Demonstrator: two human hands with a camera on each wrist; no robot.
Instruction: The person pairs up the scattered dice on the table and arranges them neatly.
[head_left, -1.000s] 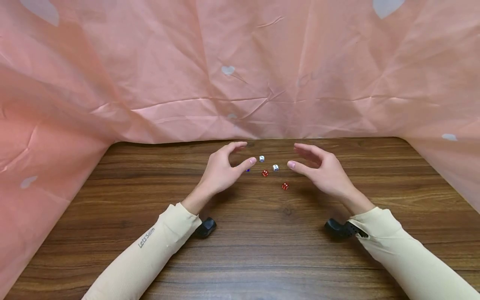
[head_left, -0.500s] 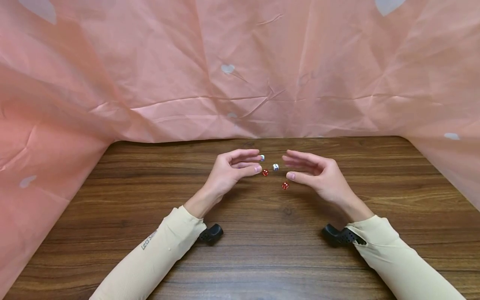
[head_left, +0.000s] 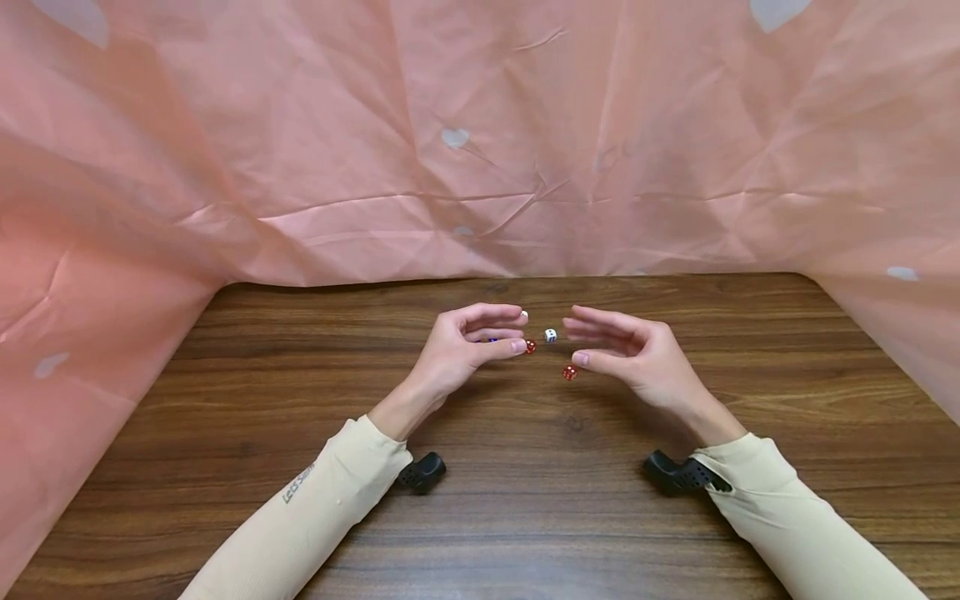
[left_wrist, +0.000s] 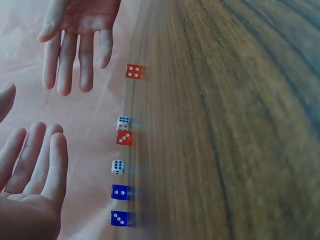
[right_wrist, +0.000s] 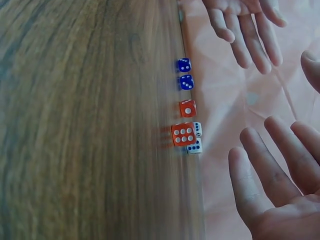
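My left hand (head_left: 457,350) hovers above the table with fingers held out and thumb apart, holding nothing. Facing it, my right hand (head_left: 648,354) is likewise relaxed and bare. Between and below them lie small dice. In the head view, one red die (head_left: 570,373) sits nearest me by the right thumb, and a white die (head_left: 551,335) lies in the gap. The left thumb tip partly covers another red die (head_left: 531,347); the left fingertips mostly hide a second white die (head_left: 525,316). Two blue dice, the lower one (left_wrist: 119,218) and the upper one (left_wrist: 119,192), show in the left wrist view.
The dice rest on a brown wood-grain table (head_left: 540,517). A pink cloth (head_left: 337,167) with pale hearts hangs behind the table and along both sides. Black wrist mounts, one left (head_left: 423,472) and one right (head_left: 675,471), protrude from the cream sleeves.
Both hands have come closer together over the dice, the left moving right and the right slightly left and nearer me. The visible dice have stayed in place.
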